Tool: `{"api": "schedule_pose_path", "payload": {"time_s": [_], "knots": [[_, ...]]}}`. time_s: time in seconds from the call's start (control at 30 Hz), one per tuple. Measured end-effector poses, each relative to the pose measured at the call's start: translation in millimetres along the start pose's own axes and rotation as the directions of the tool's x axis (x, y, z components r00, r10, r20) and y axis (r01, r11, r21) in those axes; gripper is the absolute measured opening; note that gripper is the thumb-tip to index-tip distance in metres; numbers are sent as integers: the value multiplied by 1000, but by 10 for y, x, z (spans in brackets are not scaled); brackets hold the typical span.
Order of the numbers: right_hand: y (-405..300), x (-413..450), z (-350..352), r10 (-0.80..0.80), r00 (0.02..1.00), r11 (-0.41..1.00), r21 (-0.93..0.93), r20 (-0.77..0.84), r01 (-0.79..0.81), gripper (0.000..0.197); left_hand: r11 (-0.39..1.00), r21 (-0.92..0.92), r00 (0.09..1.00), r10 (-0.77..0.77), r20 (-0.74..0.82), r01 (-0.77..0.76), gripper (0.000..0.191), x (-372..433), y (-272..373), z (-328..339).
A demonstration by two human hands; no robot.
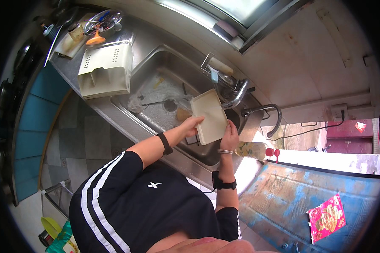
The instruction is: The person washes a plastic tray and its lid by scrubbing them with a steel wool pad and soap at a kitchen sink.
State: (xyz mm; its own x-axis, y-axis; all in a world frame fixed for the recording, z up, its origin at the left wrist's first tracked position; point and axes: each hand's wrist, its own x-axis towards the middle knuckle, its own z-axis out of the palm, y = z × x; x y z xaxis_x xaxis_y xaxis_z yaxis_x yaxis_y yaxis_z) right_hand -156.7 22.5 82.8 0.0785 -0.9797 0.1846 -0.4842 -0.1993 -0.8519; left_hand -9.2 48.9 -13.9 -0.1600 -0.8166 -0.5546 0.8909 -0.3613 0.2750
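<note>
A cream rectangular plastic tray (pixel 210 118) is held between my two hands over the stainless steel sink (pixel 164 60), beneath the spout of the chrome faucet (pixel 237 96). My left hand (pixel 192 125) grips its left edge, and my right hand (pixel 230 136) holds the right edge near the lower corner. Whether water runs onto it I cannot tell. Below and left of the tray, the basin holds wet clear plastic (pixel 152 115), a brown scrubber-like thing (pixel 183 114) partly behind my left hand, and a drain (pixel 170 105).
A cream plastic holder (pixel 106 71) stands on the counter left of the sink. Behind it are an orange utensil (pixel 96 40), a glass jar (pixel 76 31) and a basket of utensils (pixel 106 22). A bottle with a red cap (pixel 251 150) is close to my right wrist.
</note>
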Motion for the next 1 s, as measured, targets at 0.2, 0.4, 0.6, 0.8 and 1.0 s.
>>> {"api": "schedule_pose_path", "payload": {"time_s": [0.2, 0.4, 0.6, 0.8, 1.0], "knots": [[126, 288, 267, -98, 992, 978, -176, 85, 112, 25, 961, -81, 963, 269, 32, -265, 45, -239, 243, -6], [361, 619, 643, -3, 921, 910, -381, 390, 164, 38, 938, -60, 927, 346, 146, -341, 47, -376, 385, -96], [394, 766, 942, 15, 900, 895, -406, 436, 182, 39, 951, 82, 950, 287, 124, -298, 45, -509, 378, -181], [436, 779, 925, 201, 929, 971, -191, 311, -146, 30, 950, 170, 965, 256, 53, -262, 39, -400, 288, -327], [915, 729, 634, 178, 941, 984, -43, 287, -173, 24, 872, 490, 1000, -6, 29, -9, 34, -415, 125, -223]]}}
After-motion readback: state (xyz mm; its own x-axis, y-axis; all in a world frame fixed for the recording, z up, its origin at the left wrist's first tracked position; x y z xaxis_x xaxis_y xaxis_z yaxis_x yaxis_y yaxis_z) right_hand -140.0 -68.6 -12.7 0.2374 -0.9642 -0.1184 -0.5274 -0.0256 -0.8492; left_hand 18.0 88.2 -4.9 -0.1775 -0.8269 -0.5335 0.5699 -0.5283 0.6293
